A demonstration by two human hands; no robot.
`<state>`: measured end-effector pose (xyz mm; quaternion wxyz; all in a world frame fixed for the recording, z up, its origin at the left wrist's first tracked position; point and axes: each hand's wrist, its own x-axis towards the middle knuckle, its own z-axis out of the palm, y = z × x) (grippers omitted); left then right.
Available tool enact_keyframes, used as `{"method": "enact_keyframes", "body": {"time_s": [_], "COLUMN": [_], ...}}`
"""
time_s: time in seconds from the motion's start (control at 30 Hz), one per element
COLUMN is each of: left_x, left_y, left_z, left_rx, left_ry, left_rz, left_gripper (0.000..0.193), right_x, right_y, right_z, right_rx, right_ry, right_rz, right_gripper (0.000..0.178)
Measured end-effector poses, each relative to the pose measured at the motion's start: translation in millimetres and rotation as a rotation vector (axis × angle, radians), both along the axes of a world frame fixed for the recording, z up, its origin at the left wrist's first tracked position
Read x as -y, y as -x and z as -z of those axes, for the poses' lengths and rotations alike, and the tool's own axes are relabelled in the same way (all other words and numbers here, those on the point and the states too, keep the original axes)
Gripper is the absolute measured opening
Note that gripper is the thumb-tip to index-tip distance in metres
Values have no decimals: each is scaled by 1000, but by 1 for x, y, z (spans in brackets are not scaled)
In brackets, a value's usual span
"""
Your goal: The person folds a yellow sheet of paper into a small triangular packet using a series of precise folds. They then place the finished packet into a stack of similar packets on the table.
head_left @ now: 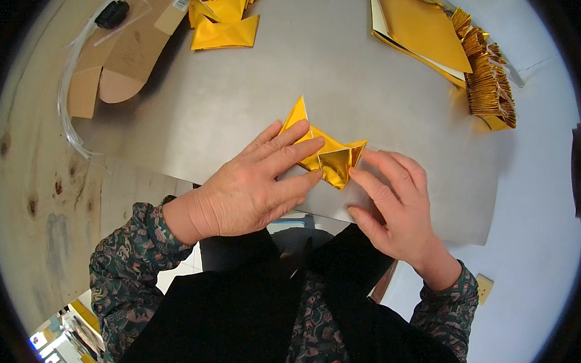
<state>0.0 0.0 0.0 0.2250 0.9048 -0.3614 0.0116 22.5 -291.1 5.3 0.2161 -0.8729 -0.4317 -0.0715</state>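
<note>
A piece of shiny gold paper (331, 157), partly folded, lies on a grey metal sheet (337, 64). My left hand (252, 186) lies flat across its left half, fingers spread and pressing it down; one pointed tip sticks out above the fingers. My right hand (394, 207) touches the paper's right end, its forefinger and thumb on the edge of a small folded flap. Both sleeves are dark with a floral pattern.
Folded gold pieces (224, 20) lie at the top middle. Flat gold sheets (419, 30) and a row of stacked folded gold pieces (488, 78) sit at the top right. Brown cardboard (120, 56) and clear plastic strapping (70, 93) rest at the top left on a wooden surface.
</note>
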Motion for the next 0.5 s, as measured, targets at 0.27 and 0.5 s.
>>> {"method": "enact_keyframes", "body": {"time_s": [0.27,0.5], "left_x": [2,1], "left_y": [4,5], "left_z": [-5,0], "left_rx": [-42,13], "left_ry": [62,16], "left_rz": [-25,-2], "left_gripper": [30,36], "right_x": [-4,-5], "right_y": [1,-1], "right_z": [-4,-3], "right_rx": [-63,-78], "right_ry": [88,127], "right_rz": [-41,-30], "right_gripper": [58,59]}}
